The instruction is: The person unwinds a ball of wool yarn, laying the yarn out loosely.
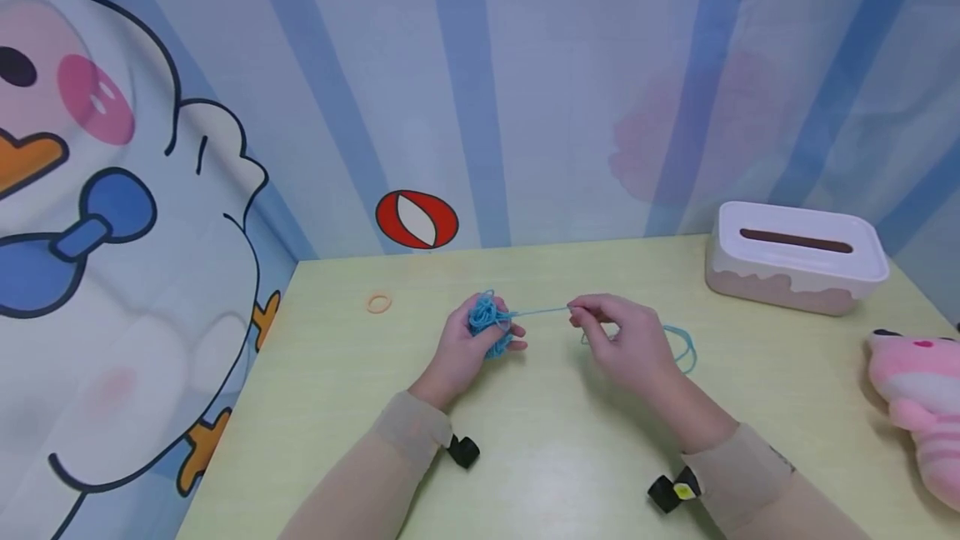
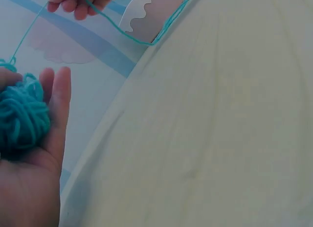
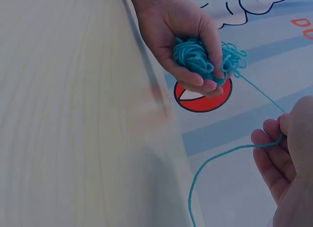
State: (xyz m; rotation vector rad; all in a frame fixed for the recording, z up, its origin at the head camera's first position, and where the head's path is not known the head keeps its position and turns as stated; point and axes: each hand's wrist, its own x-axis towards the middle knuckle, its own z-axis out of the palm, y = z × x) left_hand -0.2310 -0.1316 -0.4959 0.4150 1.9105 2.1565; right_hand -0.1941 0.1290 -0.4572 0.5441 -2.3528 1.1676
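A loose bundle of teal yarn [image 1: 487, 325] sits in my left hand [image 1: 459, 346], with the thumb laid across it and the fingers beneath. Loops stick out of the bundle's far end in the right wrist view. From there one strand [image 3: 261, 92] runs straight and taut to my right hand [image 1: 626, 340], which pinches it between thumb and fingertips. Past the pinch, the strand's slack tail [image 3: 215, 156] hangs in a curve. In the head view, part of this tail [image 1: 686, 348] shows beyond the right wrist, the rest hidden behind the hand.
An orange ring [image 1: 378, 302] lies on the pale table [image 1: 330, 407] left of my hands. A white and pinkish tissue box [image 1: 795, 261] stands at the back right. Nearer along the right edge lies a pink plush toy [image 1: 918, 407]. Behind the table hangs a printed curtain [image 1: 555, 107].
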